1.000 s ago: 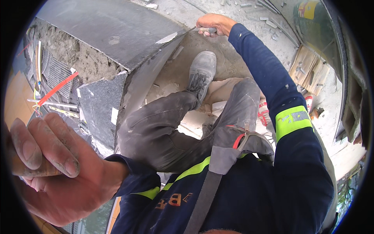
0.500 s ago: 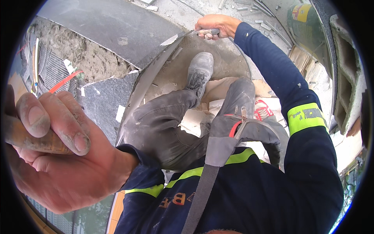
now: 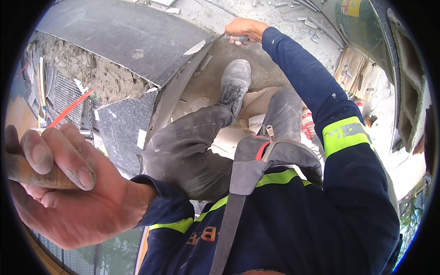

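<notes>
Close up at the left, my left hand [image 3: 87, 192] is closed around a worn, rounded wooden handle [image 3: 41, 173]. The handle runs out of the picture, so its working end is hidden. My right arm reaches far forward, and my right hand [image 3: 247, 30] is closed around the short handle of a hand tool [image 3: 238, 39]. That tool's front end meets the far corner of a large dark stone slab [image 3: 123, 34]; its blade or tip is too small to make out. Beside the slab's near edge, rough grey mortar [image 3: 91, 68] lies exposed.
A smaller speckled slab piece [image 3: 123, 121], wire mesh [image 3: 64, 98] and an orange strip [image 3: 71, 108] lie at the left. My dusty shoe [image 3: 236, 78] stands by the slab's edge. Stone offcuts, a wooden board [image 3: 355, 73] and a green container [image 3: 362, 30] are at the right.
My right hand and the tool have moved slightly left along with the arm. My left hand has shifted a little left, still gripping the wooden handle.
</notes>
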The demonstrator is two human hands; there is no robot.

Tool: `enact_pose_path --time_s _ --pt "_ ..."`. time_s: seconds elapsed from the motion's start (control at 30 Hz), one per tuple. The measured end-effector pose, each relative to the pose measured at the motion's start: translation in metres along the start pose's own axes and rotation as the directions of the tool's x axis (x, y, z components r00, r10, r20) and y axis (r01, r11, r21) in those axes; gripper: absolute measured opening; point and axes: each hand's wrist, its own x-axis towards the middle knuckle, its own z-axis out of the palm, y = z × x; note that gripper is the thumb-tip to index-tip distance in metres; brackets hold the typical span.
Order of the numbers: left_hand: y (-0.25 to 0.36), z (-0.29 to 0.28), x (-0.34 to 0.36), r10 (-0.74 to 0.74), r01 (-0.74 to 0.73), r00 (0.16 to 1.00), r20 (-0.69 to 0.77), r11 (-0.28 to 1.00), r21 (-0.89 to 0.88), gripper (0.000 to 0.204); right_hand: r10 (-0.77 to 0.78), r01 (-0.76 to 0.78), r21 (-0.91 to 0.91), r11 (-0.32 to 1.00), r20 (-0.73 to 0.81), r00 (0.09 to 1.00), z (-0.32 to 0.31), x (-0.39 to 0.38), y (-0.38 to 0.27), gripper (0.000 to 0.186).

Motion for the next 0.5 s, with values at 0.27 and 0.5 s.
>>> enact_pose_path --time_s 0.27,0.5 --pt "0.001 -0.006 -0.01 0.04 -0.04 0.999 -0.005 0.999 0.02 0.032 0.021 -0.02 0.032 0.999 -0.036 0.999 0.002 -0.002 0.002 0.019" --pt "0.003 -0.006 -0.013 0.055 -0.054 0.998 -0.016 0.997 0.054 0.028 0.034 -0.032 0.025 0.999 -0.05 0.998 0.002 0.013 0.011 0.019"
